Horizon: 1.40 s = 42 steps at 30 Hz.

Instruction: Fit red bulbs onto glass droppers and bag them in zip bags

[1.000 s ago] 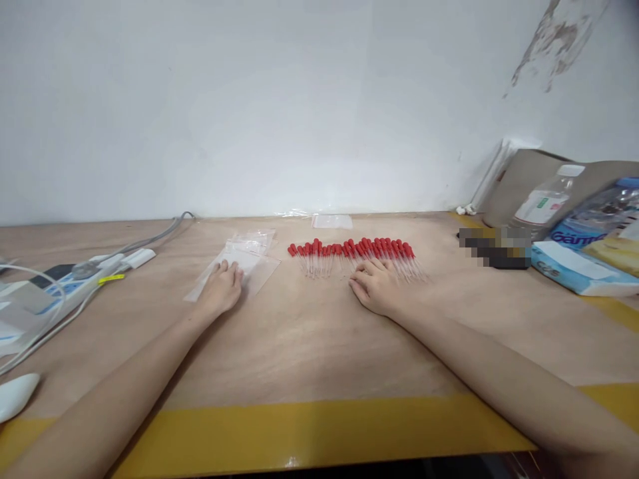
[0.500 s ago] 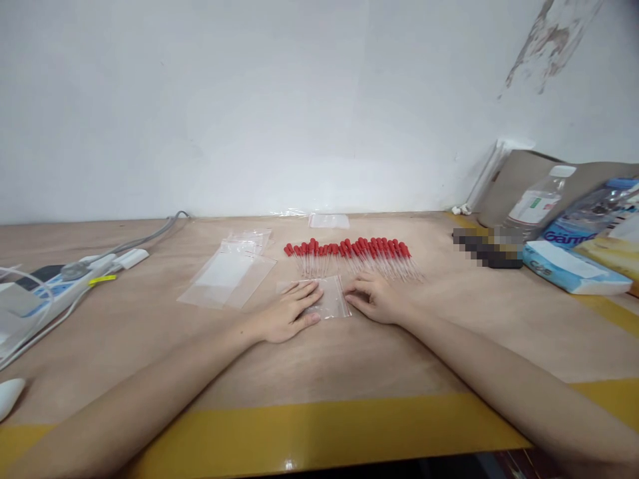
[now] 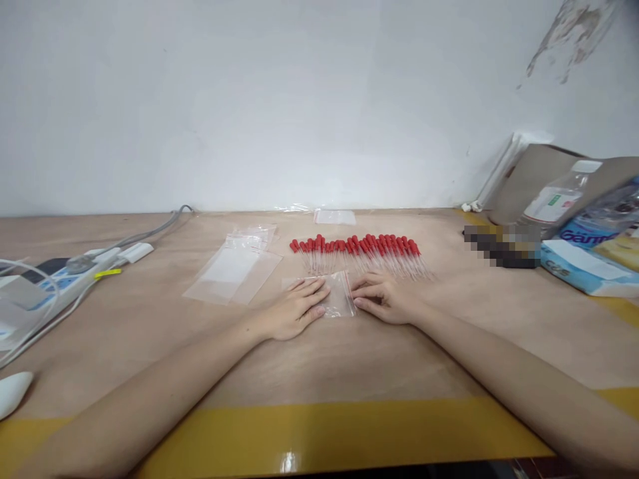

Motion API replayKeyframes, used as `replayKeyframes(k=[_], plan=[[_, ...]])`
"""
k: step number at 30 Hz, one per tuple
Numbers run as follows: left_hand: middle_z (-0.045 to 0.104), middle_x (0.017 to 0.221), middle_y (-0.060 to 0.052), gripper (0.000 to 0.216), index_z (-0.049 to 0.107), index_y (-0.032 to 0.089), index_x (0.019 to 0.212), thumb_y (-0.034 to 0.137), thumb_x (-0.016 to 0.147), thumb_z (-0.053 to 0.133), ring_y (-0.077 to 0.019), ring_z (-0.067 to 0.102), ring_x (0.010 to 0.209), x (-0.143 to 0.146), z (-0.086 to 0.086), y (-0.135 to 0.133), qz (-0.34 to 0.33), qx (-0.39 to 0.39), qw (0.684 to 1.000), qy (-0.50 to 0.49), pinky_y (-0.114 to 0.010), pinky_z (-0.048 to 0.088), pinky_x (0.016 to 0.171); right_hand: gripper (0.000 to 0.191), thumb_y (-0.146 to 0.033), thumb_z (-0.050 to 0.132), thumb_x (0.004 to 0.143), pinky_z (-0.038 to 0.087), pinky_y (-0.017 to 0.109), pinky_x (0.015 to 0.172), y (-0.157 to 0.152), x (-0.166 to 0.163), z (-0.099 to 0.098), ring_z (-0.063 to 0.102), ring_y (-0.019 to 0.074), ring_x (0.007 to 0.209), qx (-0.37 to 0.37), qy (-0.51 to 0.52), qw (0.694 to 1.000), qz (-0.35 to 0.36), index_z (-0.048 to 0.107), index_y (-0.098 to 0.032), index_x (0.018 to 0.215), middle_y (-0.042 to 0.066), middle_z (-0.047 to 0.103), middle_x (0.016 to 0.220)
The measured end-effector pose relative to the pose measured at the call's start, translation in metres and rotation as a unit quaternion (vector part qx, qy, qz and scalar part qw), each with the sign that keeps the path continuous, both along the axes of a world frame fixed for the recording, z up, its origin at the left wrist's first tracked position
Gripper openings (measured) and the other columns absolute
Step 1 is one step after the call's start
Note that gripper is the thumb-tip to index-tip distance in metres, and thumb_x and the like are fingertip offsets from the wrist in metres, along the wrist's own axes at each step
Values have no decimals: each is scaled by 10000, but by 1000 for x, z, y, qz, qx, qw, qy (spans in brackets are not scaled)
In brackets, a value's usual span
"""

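Observation:
A small clear zip-lock bag [image 3: 341, 299] lies flat on the table, its red-lined mouth toward the right. My left hand [image 3: 298, 309] rests palm down across the left part of this bag, fingers stretched out. At the red-lined edge, the thumb and bent fingertips of my right hand [image 3: 382, 298] close on the bag's opening. Just behind both hands is a row of thin clear droppers with red bulbs [image 3: 369, 245], bulbs pointing away from me. Larger clear zip-lock bags [image 3: 229, 269] overlap in a loose pile to the left.
A power strip [image 3: 64, 283] with cables sits at the left, near a white rounded object [image 3: 14, 392]. On the right are a tissue pack [image 3: 589, 269], plastic bottles [image 3: 556, 199] and a pixelated dark object [image 3: 504, 247]. A white-looking small bag [image 3: 335, 217] lies by the wall.
The view has shifted slightly, moving everything a little rightward in the picture. My right fingertips have come onto the bag's red-lined edge; my left hand stays flat on the bag.

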<state>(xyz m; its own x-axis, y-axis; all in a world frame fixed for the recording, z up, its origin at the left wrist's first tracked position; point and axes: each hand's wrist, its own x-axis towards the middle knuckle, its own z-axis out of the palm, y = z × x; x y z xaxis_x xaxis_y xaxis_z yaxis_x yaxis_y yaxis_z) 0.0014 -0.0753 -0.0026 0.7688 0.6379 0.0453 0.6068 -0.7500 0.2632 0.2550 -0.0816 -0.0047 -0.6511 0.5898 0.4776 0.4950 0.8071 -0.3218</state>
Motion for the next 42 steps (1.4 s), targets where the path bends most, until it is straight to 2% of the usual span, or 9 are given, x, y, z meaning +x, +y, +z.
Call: replayKeyframes(k=[7, 11, 16, 20, 23, 28, 31, 37, 42], plan=[[188, 1443, -72, 538, 205, 181, 1384, 445, 917, 237, -193, 121, 1338, 2, 1, 0, 6, -2, 1000, -4, -403, 126, 1089, 486, -409, 533, 796, 328, 420, 974, -6, -5, 5, 472, 223, 1139, -16, -98, 992, 78, 510, -175, 1222, 122, 559, 1188], [168, 1448, -71, 537, 161, 181, 1394, 434, 924, 212, -183, 129, 1337, 0, 4, -2, 5, -20, 1000, -13, -395, 132, 1092, 472, -442, 546, 779, 328, 446, 967, -6, -3, 10, 442, 242, 1168, -2, -149, 986, 72, 517, -258, 1212, 112, 448, 1304], [236, 1433, -44, 487, 214, 232, 1380, 406, 927, 238, -183, 189, 1324, -13, 6, 0, -1, -17, 999, -28, -400, 167, 1085, 406, -386, 604, 749, 374, 421, 950, -2, 7, 12, 433, 243, 1181, -47, -95, 992, 73, 575, -288, 1142, 90, 311, 1390], [309, 1403, -40, 464, 308, 235, 1346, 398, 912, 307, -188, 254, 1303, -20, 3, 4, -15, 7, 999, -34, -404, 214, 1072, 310, -334, 593, 769, 408, 407, 922, 3, 18, 9, 468, 227, 1150, -125, -22, 990, 69, 624, -269, 1071, 83, 370, 1352], [334, 1391, -49, 449, 356, 222, 1324, 386, 907, 327, -191, 276, 1293, -18, 3, 3, -12, 22, 999, -36, -404, 228, 1068, 292, -342, 582, 775, 464, 374, 830, 10, 23, 9, 523, 208, 1066, -138, 65, 988, 17, 636, -254, 1048, 85, 495, 1237], [398, 1352, -61, 434, 397, 222, 1301, 378, 899, 352, -207, 342, 1258, -15, 4, -1, -5, 44, 998, -53, -416, 272, 1041, 252, -350, 584, 744, 469, 284, 582, 40, 14, 15, 567, 137, 629, -99, 197, 954, -202, 675, -192, 919, 56, 660, 836], [418, 1338, -62, 435, 406, 226, 1296, 388, 894, 362, -212, 360, 1246, -16, 3, -4, -2, 49, 997, -60, -418, 275, 1037, 148, -279, 594, 715, 458, 282, 632, 69, -7, 18, 574, 146, 634, -108, 160, 943, -270, 689, -172, 754, 28, 663, 704], [449, 1307, -81, 428, 449, 213, 1260, 396, 875, 401, -219, 397, 1211, -21, 1, -5, -3, 41, 996, -85, -397, 311, 1018, 288, -313, 629, 685, 437, 287, 757, 120, -72, 22, 597, 195, 834, -134, 101, 932, -323, 664, -128, 902, 90, 667, 870], [518, 1170, -82, 298, 522, 188, 1112, 334, 884, 396, -186, 484, 1085, -20, 3, -9, 5, 26, 987, -157, -328, 392, 942, 196, -262, 642, 657, 435, 302, 748, 141, -101, 21, 597, 230, 849, -160, 107, 914, -358, 670, -116, 784, 133, 660, 846]])
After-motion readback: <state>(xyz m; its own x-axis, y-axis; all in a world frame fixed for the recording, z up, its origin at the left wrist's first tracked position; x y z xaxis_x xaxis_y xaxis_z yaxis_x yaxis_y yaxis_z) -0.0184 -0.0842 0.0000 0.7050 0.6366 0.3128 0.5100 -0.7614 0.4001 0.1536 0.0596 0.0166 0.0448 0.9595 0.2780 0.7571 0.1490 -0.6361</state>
